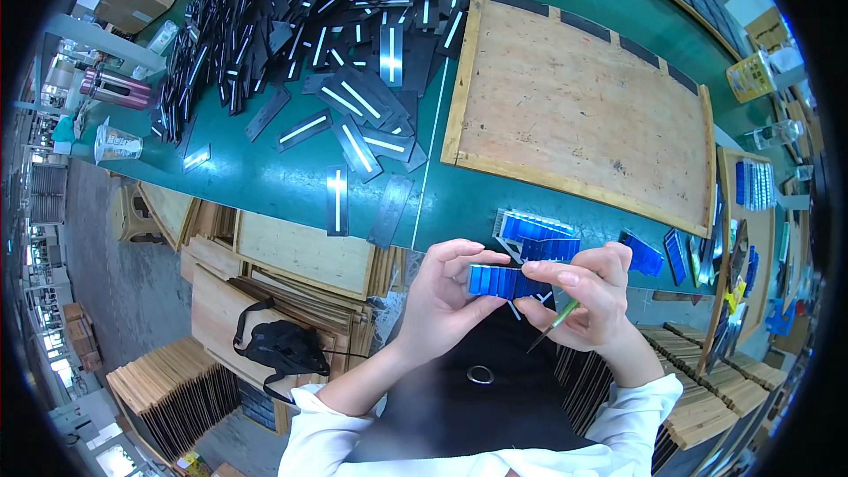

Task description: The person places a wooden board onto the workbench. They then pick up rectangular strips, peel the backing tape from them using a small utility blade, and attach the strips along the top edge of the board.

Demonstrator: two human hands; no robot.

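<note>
My left hand [437, 309] pinches a short block of glossy blue solar cell strips [495, 282] between its thumb and fingers. The block is held just off the table's front edge, in front of my dark clothing. My right hand [596, 296] is closed around a thin green-handled pointed tool [564, 314], whose dark tip angles down to the left. Its thumb and forefinger also reach the right end of the blue block. On the table right behind my hands stands a rack with more blue strips [539, 234]. Fine white slivers show below the block.
A large pile of black strips with white lines [353, 35] covers the table's back left. A wood-framed board [583, 106] lies at the right. More blue pieces [643, 254] sit at the right edge. Stacked wooden frames [172, 389] and a black bag [283, 349] are below left.
</note>
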